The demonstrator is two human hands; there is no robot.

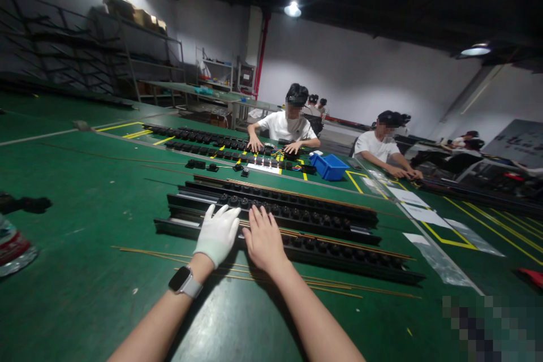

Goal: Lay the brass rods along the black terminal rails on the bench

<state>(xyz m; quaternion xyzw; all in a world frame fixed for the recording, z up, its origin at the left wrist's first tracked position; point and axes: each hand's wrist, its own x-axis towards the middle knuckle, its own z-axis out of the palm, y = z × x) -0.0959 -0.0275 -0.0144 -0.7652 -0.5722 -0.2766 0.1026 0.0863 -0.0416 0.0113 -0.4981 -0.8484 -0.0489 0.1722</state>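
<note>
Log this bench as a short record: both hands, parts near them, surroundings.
Left hand: white-gloved, flat, over the black rails
Right hand: bare, flat, beside the left
Grip: none evident; exact contact unclear
Loose parts: thin rods on the green table
Left wrist: watch
Across: blue bin; person with hands at small black parts

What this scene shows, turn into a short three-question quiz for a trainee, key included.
1. True or false: the right hand is gloved.
2. Multiple choice: what colour is the bin standing beyond the black rails? a) red b) blue c) yellow
3. Fill in: the watch is worn on the person's ____ wrist.

Key: 1. False, it is bare. 2. b. 3. left.
</note>
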